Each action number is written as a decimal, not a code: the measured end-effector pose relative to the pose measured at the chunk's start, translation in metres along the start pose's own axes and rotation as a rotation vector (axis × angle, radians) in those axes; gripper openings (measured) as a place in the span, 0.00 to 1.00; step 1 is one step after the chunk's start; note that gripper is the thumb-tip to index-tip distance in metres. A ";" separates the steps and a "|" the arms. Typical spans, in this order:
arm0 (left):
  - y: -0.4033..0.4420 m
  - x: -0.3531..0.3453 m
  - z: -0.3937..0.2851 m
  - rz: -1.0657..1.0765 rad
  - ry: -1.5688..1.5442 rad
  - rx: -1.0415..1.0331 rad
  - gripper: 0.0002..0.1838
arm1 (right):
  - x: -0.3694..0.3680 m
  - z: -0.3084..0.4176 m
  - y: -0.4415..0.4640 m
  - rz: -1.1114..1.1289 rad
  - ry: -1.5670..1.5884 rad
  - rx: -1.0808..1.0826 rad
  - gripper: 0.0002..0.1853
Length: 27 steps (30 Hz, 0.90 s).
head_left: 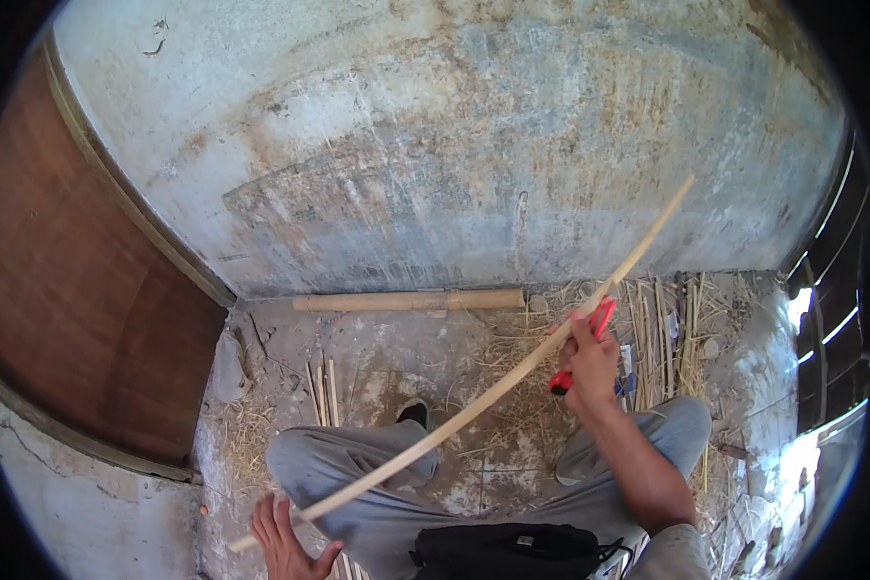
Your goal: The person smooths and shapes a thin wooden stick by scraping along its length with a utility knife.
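A long pale bamboo strip point(480, 403) slants across my lap, from the lower left up toward the wall, bending slightly. My right hand point(590, 365) is closed round a red utility knife point(602, 317) against the strip's upper part; the blade is hard to make out. The knife's dark-tipped lower end sticks out below my fingers. Near the strip's lower end, my left hand point(295, 543) lies with its fingers stretched across the strip and its thumb spread away. Under the strip are my knees in grey trousers point(358, 464).
A bamboo pole point(406, 302) lies along the foot of the stained wall point(435, 174). Cut strips point(662, 333) and shavings point(522, 425) litter the floor at right. More thin strips point(324, 391) stand by my left knee. A brown door panel point(97, 280) is at left. A black bag point(507, 553) rests at my waist.
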State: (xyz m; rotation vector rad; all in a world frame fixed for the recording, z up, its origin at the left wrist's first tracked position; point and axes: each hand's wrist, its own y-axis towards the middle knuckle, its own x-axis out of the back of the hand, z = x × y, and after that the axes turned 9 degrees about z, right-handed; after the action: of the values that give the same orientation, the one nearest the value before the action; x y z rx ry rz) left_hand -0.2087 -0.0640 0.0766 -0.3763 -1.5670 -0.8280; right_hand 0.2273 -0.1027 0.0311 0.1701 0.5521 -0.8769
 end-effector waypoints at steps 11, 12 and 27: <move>-0.086 -0.050 0.054 -0.080 -0.438 0.332 0.16 | -0.006 0.033 -0.011 0.058 -0.082 0.245 0.17; -0.092 -0.055 0.072 -0.188 -0.410 0.377 0.15 | -0.002 0.032 -0.008 0.060 -0.098 0.285 0.20; -0.051 0.022 0.500 -1.172 0.139 1.007 0.15 | 0.021 0.012 0.001 -0.054 -0.271 0.191 0.13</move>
State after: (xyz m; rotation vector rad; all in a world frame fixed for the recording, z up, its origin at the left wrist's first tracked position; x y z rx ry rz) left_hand -0.6077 0.2414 0.0926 1.4039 -1.7908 -0.7295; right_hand 0.2432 -0.1205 0.0298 0.2061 0.2207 -0.9868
